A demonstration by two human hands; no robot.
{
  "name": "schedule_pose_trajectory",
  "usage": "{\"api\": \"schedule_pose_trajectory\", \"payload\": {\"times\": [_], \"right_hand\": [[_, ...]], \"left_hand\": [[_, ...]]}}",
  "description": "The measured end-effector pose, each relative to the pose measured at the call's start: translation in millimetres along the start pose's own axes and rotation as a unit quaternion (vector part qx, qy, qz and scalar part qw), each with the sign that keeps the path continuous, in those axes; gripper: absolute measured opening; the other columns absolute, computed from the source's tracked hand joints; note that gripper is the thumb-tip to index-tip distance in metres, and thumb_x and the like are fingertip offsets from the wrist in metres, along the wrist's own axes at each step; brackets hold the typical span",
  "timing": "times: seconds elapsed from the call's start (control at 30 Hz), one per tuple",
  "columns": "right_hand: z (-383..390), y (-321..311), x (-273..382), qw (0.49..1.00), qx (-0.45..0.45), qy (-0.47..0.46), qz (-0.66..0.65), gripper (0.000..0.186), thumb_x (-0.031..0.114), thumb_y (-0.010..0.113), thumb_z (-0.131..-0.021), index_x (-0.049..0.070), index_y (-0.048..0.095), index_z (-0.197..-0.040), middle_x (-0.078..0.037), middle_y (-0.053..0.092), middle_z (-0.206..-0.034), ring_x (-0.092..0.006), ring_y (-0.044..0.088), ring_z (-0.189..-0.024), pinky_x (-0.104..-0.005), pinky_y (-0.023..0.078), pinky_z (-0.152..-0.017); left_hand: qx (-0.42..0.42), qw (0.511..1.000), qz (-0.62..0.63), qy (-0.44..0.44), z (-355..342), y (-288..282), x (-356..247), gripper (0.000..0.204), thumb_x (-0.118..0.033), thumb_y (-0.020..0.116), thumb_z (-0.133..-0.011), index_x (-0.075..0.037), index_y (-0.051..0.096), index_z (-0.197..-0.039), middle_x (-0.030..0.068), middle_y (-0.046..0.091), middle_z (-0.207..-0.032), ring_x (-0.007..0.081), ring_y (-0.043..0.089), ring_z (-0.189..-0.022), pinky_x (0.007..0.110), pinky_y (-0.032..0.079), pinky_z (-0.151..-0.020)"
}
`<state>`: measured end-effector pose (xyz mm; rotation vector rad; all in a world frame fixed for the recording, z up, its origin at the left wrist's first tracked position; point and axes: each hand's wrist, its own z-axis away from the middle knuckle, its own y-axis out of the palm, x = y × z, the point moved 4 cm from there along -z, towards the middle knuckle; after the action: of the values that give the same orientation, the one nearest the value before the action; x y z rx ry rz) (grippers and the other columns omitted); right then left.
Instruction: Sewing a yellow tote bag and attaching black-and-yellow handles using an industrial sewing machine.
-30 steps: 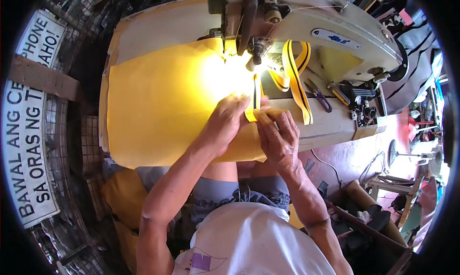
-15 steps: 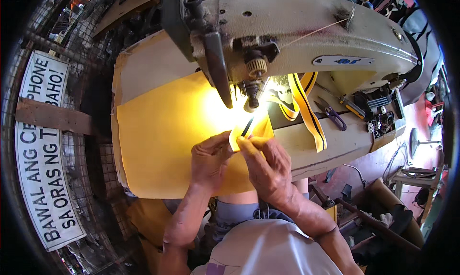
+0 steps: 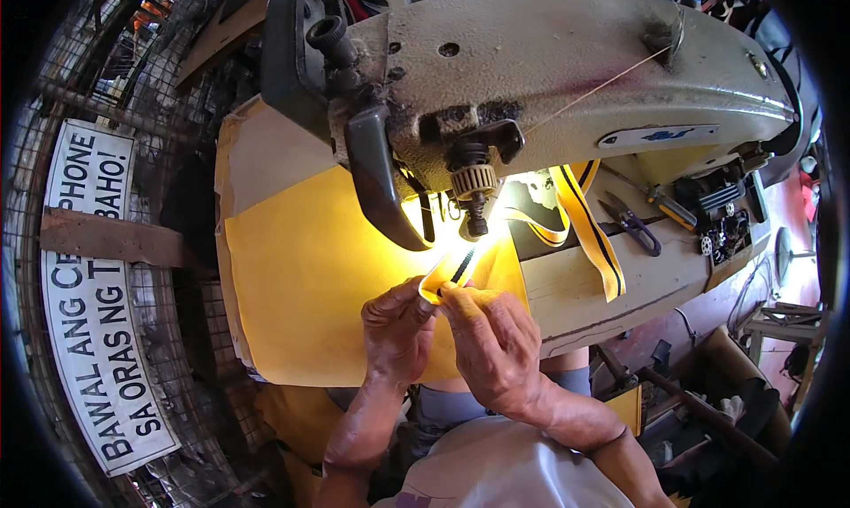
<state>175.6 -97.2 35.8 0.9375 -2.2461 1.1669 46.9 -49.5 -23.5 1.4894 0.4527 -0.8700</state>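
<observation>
Both of my hands meet at the end of a yellow zipper tape [image 3: 431,285] with a dark line along its middle, just in front of the sewing machine [image 3: 549,65]. My left hand [image 3: 398,331] pinches the tape's near end from the left. Thumb and fingertips of my right hand [image 3: 496,344] close on it from the right. Under them a wide yellow sheet [image 3: 301,286] covers the left part of the machine's table. Glare from the lamp washes out the needle area. More of the striped tape [image 3: 589,233] lies looped to the right of the needle.
Thread snips [image 3: 630,224] and a yellow-handled screwdriver [image 3: 671,209] lie on the table's right side. Behind them sits a tray of small metal parts [image 3: 730,238]. A wire-mesh wall with a white sign [image 3: 111,331] stands on the left.
My view has shifted, so the machine and table sit a little lower and larger. Both hands stay on the tape end, whose tip now curls over more between the fingers.
</observation>
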Motion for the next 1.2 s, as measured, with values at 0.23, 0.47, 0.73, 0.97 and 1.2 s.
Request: {"api": "schedule_pose_trajectory", "payload": {"times": [0.23, 0.47, 0.73, 0.97, 1.2], "right_hand": [[0, 1, -2, 1.000, -0.028, -0.009, -0.010, 0.029, -0.005, 0.077, -0.076, -0.004, 0.064, -0.103, -0.013, 0.065, -0.088, -0.0270, 0.061, -0.068, -0.0344, 0.050, -0.059], [-3, -4, -3, 0.997, -0.052, 0.035, -0.034, 0.025, -0.002, 0.077, -0.079, -0.001, 0.064, -0.100, -0.012, 0.065, -0.084, -0.0267, 0.064, -0.068, -0.0350, 0.050, -0.057], [1, -4, -19, 0.975, 0.017, 0.199, -0.093, 0.032, 0.009, 0.073, -0.085, 0.006, 0.060, -0.114, -0.012, 0.064, -0.085, -0.0287, 0.065, -0.075, -0.0394, 0.051, -0.064], [-29, -40, -7, 0.994, 0.056, -0.053, 0.072, 0.044, 0.021, 0.078, -0.077, 0.009, 0.064, -0.118, -0.010, 0.060, -0.113, -0.0304, 0.056, -0.109, -0.0445, 0.043, -0.093], [-40, -40, -17, 0.956, 0.207, 0.092, -0.189, 0.016, 0.012, 0.072, -0.085, 0.001, 0.074, -0.096, -0.013, 0.073, -0.088, -0.0250, 0.071, -0.078, -0.0357, 0.056, -0.073]], "left_hand": [[-0.007, 1.000, 0.003, -0.017, 3, -9, 3, 0.029, 0.003, 0.071, -0.086, 0.001, 0.070, -0.115, 0.0148, 0.071, -0.113, 0.0223, 0.068, -0.104, 0.036, 0.052, -0.100], [-0.020, 1.000, 0.002, 0.008, 3, -1, 1, 0.026, 0.006, 0.070, -0.086, 0.001, 0.071, -0.111, 0.0138, 0.072, -0.109, 0.0208, 0.068, -0.100, 0.034, 0.053, -0.095], [-0.064, 0.957, -0.280, 0.046, 2, 25, -7, 0.012, 0.002, 0.064, -0.093, 0.006, 0.068, -0.104, 0.0063, 0.070, -0.090, 0.0098, 0.065, -0.082, 0.025, 0.053, -0.079], [-0.017, 0.912, -0.398, 0.103, 20, 46, -34, 0.010, 0.000, 0.061, -0.096, 0.006, 0.066, -0.102, 0.0058, 0.068, -0.087, 0.0088, 0.066, -0.071, 0.022, 0.054, -0.067], [-0.021, 0.916, -0.398, 0.045, 31, 53, -47, 0.011, -0.004, 0.064, -0.095, 0.006, 0.066, -0.101, 0.0055, 0.068, -0.080, 0.0091, 0.064, -0.066, 0.023, 0.054, -0.063]]}}
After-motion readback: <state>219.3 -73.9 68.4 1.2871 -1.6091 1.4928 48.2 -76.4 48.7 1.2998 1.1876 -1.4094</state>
